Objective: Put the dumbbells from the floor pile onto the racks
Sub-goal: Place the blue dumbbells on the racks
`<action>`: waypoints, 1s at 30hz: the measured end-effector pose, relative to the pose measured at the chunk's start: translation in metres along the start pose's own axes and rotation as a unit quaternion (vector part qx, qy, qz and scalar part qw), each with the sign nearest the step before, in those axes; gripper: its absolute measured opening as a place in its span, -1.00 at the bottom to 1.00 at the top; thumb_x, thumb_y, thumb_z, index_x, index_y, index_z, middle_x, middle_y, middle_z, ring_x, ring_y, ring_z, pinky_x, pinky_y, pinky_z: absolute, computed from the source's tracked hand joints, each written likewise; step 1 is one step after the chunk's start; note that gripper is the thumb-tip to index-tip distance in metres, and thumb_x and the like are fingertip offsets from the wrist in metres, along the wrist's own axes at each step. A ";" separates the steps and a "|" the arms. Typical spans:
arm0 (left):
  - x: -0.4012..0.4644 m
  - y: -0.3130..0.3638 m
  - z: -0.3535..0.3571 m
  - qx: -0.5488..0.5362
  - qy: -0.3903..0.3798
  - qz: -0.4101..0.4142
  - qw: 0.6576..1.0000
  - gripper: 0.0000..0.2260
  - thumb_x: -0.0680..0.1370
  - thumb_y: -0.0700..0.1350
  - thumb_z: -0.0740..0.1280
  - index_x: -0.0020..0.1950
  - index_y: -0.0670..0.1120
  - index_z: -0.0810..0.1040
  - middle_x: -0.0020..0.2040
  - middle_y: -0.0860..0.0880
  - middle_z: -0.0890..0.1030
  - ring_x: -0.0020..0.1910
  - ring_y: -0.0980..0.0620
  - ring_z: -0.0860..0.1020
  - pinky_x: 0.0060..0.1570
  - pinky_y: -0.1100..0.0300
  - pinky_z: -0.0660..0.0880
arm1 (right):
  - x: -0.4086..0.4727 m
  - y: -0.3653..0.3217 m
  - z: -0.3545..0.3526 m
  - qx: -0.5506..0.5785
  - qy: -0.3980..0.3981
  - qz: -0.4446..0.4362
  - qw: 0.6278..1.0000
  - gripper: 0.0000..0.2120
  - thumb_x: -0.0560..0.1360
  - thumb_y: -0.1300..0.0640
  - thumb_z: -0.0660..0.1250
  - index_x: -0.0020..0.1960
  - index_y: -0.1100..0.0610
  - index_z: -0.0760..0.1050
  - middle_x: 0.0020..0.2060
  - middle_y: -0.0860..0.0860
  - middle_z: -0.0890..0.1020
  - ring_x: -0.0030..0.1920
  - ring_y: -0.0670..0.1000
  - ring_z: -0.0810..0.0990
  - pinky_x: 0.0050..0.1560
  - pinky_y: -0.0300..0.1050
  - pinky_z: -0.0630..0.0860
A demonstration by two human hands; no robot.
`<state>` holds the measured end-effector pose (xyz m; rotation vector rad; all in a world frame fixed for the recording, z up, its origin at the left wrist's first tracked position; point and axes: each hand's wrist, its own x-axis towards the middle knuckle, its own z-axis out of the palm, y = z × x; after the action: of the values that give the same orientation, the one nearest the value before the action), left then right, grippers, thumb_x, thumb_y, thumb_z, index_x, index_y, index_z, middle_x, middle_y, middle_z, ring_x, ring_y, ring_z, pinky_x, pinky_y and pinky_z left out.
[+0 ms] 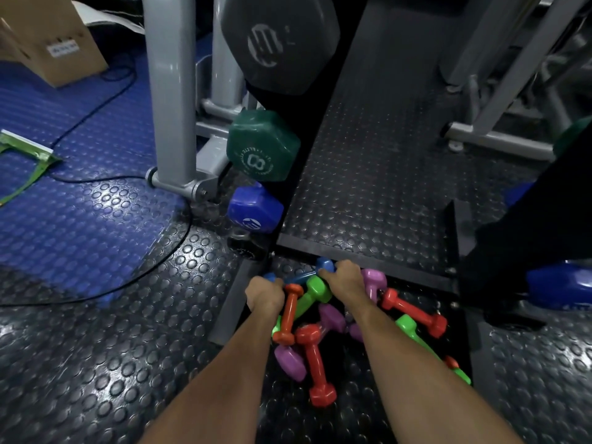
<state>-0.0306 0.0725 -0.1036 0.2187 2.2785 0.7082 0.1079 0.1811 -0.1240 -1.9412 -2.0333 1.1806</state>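
Down on the studded black floor (96, 363), my left hand (265, 293) curls around one end of a blue dumbbell (299, 277) at the far edge of the pile (323, 328), and my right hand (344, 282) curls over its other end. The pile lies between the rack's feet: a green dumbbell (315, 293) touching my right hand, an orange one (289, 312) beside my left wrist, two red ones (315, 363) and purple ones (290, 362) mixed in. The left rack (288, 193) holds a grey (278, 43), a dark green (261, 145) and a blue weight (254, 208), stacked top to bottom. A box (54, 36) sits far left.
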 end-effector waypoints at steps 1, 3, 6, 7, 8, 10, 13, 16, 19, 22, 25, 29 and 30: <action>-0.002 0.002 -0.001 -0.007 0.007 0.002 1.000 -0.58 0.60 -0.02 0.41 0.30 -0.32 0.55 0.27 -0.32 0.61 0.27 -0.30 0.57 0.15 0.00 0.50 | -0.002 0.002 -0.001 0.005 0.005 -0.009 1.000 -0.68 0.51 -0.02 0.49 -0.12 0.26 0.65 -0.24 0.12 0.64 -0.21 0.12 0.60 -0.21 -0.10 0.41; -0.008 0.006 -0.003 -0.039 0.020 0.005 0.999 -0.57 0.57 0.00 0.42 0.29 -0.28 0.56 0.23 -0.29 0.63 0.23 -0.29 0.59 0.10 0.02 0.50 | -0.008 0.005 -0.002 0.026 0.020 -0.024 0.999 -0.72 0.51 -0.03 0.48 -0.20 0.18 0.61 -0.30 0.08 0.63 -0.24 0.10 0.60 -0.23 -0.10 0.40; -0.018 0.009 -0.007 -0.128 0.025 0.006 0.991 -0.61 0.53 -0.02 0.46 0.27 -0.20 0.55 0.13 -0.18 0.65 0.09 -0.21 0.61 -0.03 0.11 0.45 | -0.018 0.004 -0.009 0.052 0.042 -0.057 0.996 -0.73 0.51 -0.03 0.49 -0.15 0.19 0.64 -0.34 0.04 0.63 -0.27 0.08 0.59 -0.25 -0.13 0.38; -0.019 0.009 -0.009 -0.156 0.027 0.007 0.987 -0.62 0.51 -0.03 0.46 0.26 -0.19 0.55 0.10 -0.15 0.64 0.05 -0.17 0.60 -0.04 0.13 0.44 | -0.021 0.003 -0.011 0.058 0.050 -0.071 0.995 -0.74 0.51 -0.03 0.49 -0.10 0.19 0.66 -0.32 0.03 0.64 -0.26 0.08 0.60 -0.25 -0.12 0.41; -0.021 0.010 -0.011 -0.179 0.024 0.005 0.984 -0.62 0.49 -0.03 0.47 0.24 -0.18 0.56 0.09 -0.14 0.65 0.03 -0.16 0.60 -0.03 0.12 0.46 | -0.026 -0.001 -0.017 0.066 0.059 -0.085 0.992 -0.74 0.51 -0.03 0.49 -0.04 0.18 0.68 -0.29 0.03 0.66 -0.23 0.07 0.62 -0.23 -0.09 0.46; -0.022 0.012 -0.015 -0.218 0.014 0.011 0.976 -0.56 0.41 0.02 0.48 0.20 -0.17 0.58 0.08 -0.17 0.68 0.00 -0.17 0.64 -0.03 0.06 0.56 | -0.034 -0.012 -0.029 0.087 0.083 -0.114 0.986 -0.74 0.52 -0.02 0.49 0.07 0.15 0.68 -0.18 0.03 0.70 -0.16 0.05 0.64 -0.14 -0.08 0.52; -0.031 0.022 -0.023 -0.280 -0.034 0.010 0.959 -0.57 0.34 -0.01 0.50 0.08 -0.24 0.55 -0.02 -0.26 0.68 -0.21 -0.16 0.66 -0.31 0.04 0.62 | -0.045 -0.031 -0.058 0.104 0.127 -0.143 0.976 -0.68 0.52 -0.02 0.49 0.19 0.12 0.66 -0.04 0.00 0.67 -0.07 -0.01 0.60 -0.06 -0.15 0.44; -0.054 0.037 -0.035 -0.326 -0.143 0.007 0.934 -0.60 0.31 -0.05 0.55 -0.01 -0.24 0.55 -0.20 -0.23 0.59 -0.40 -0.08 0.54 -0.48 0.21 0.46 | -0.055 -0.044 -0.093 0.110 0.147 -0.158 0.970 -0.68 0.53 -0.04 0.48 0.20 0.12 0.66 -0.04 -0.04 0.64 -0.05 -0.03 0.59 -0.10 -0.22 0.38; -0.076 0.054 -0.053 -0.292 -0.239 0.031 0.926 -0.70 0.44 -0.08 0.56 0.03 -0.19 0.58 -0.30 -0.18 0.55 -0.50 -0.03 0.50 -0.55 0.28 0.39 | -0.064 -0.053 -0.125 0.096 0.168 -0.175 0.965 -0.66 0.53 -0.05 0.49 0.19 0.15 0.68 -0.04 0.01 0.67 -0.05 0.01 0.61 -0.07 -0.12 0.43; -0.096 0.072 -0.076 -0.269 -0.296 0.069 0.914 -0.72 0.45 -0.10 0.57 0.04 -0.19 0.58 -0.32 -0.11 0.49 -0.44 0.00 0.45 -0.42 0.21 0.35 | -0.078 -0.065 -0.158 0.092 0.174 -0.182 0.963 -0.63 0.52 -0.07 0.49 0.21 0.15 0.68 -0.01 0.01 0.68 -0.05 0.00 0.62 -0.05 -0.13 0.46; -0.120 0.090 -0.101 -0.252 -0.326 0.107 0.905 -0.49 0.29 -0.09 0.67 0.07 -0.16 0.47 -0.15 -0.14 0.55 -0.26 -0.08 0.52 -0.31 0.06 0.42 | -0.101 -0.078 -0.188 0.106 0.178 -0.207 0.956 -0.69 0.52 -0.07 0.50 0.15 0.12 0.69 -0.09 -0.05 0.66 -0.10 -0.07 0.62 -0.11 -0.21 0.46; -0.167 0.116 -0.139 -0.185 -0.373 0.189 0.889 -0.43 0.21 -0.06 0.70 0.09 -0.17 0.53 -0.04 -0.16 0.64 -0.09 -0.13 0.62 -0.16 -0.01 0.58 | -0.136 -0.096 -0.227 0.116 0.198 -0.240 0.943 -0.79 0.52 -0.07 0.50 0.06 0.04 0.70 -0.14 -0.08 0.68 -0.12 -0.12 0.63 -0.09 -0.14 0.51; -0.178 0.121 -0.148 -0.180 -0.388 0.207 0.880 -0.41 0.18 -0.06 0.70 0.11 -0.17 0.56 -0.05 -0.15 0.65 -0.08 -0.14 0.62 -0.15 -0.01 0.58 | -0.144 -0.101 -0.237 0.119 0.203 -0.245 0.941 -0.78 0.52 -0.06 0.50 0.07 0.05 0.70 -0.14 -0.08 0.68 -0.12 -0.14 0.63 -0.08 -0.17 0.51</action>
<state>-0.0105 0.0483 0.1560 0.6882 1.3110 1.0213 0.1837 0.1734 0.1607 -1.3151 -1.8843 0.7851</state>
